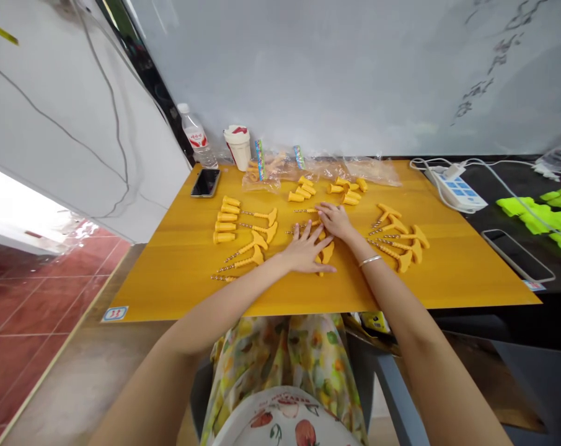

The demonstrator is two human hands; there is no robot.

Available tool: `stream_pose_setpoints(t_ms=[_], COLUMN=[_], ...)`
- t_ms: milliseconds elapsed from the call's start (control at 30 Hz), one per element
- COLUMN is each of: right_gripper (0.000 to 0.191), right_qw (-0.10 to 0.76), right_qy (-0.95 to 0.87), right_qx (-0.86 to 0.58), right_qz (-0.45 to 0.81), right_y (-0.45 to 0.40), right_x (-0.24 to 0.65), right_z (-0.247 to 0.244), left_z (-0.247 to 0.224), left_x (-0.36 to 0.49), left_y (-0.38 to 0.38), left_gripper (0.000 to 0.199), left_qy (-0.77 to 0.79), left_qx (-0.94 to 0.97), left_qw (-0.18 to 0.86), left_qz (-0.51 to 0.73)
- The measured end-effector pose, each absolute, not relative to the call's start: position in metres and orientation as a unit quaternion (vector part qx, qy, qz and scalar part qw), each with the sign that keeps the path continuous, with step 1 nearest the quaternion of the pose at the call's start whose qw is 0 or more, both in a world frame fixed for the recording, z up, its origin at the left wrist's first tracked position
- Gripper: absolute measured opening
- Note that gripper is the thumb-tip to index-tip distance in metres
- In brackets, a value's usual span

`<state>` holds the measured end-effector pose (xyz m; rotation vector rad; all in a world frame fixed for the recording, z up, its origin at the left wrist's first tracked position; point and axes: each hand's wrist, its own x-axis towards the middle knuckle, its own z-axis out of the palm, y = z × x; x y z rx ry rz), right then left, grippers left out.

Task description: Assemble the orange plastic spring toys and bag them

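Observation:
My left hand [304,250] lies over the middle group of yellow T-handled screws [327,253], fingers spread, partly hiding them. Just beyond it and to the right, my right hand [335,219] rests with fingers apart on the upper end of the same group. To the left lie several more yellow T-handled screws [256,239] beside a column of yellow sleeves [225,218]. Another set of T-handled screws [403,248] is fanned out on the right. Farther back are two small clusters of yellow sleeves [302,189].
Along the back of the yellow table [168,291] stand a bottle [197,137], a cup [238,147], a phone [206,183] and clear plastic bags [322,168]. A power strip [459,189], another phone [517,255] and bright green pieces [535,217] are at the right.

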<state>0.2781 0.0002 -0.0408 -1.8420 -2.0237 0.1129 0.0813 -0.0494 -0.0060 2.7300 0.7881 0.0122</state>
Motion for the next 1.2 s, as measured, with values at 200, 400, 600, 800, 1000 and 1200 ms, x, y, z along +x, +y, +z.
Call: stream_pose_setpoints(t_ms=[200,400,600,800,1000,1200], right_gripper=[0.049,0.047,0.048,0.052,0.052,0.050], right_qw=[0.205,0.200,0.197,0.220,0.191,0.186], right_qy=[-0.701,-0.683,-0.694,-0.733,-0.746,-0.768], right_qx=[-0.682,-0.700,-0.689,-0.644,-0.638,-0.613], right_qz=[0.046,0.060,0.072,0.016,0.005,0.002], right_y=[0.018,0.025,0.020,-0.020,-0.078,-0.106], right_x=[0.290,0.291,0.287,0.291,0.285,0.262], right_z=[-0.041,-0.039,-0.023,-0.011,-0.013,-0.019], left_z=[-0.009,-0.009,0.009,0.045,0.045,0.011], left_x=[0.109,0.120,0.113,0.027,-0.113,-0.175], left_y=[-0.034,-0.019,-0.021,-0.054,-0.087,-0.120], left_gripper=[0.099,0.095,0.089,0.085,0.076,0.075], left_qy=[0.276,0.282,0.278,0.240,0.351,0.487], left_qx=[0.951,0.951,0.950,0.961,0.906,0.823], left_qw=[0.140,0.130,0.138,0.126,0.121,0.108], left_qz=[0.010,0.004,-0.005,0.048,0.203,0.273])
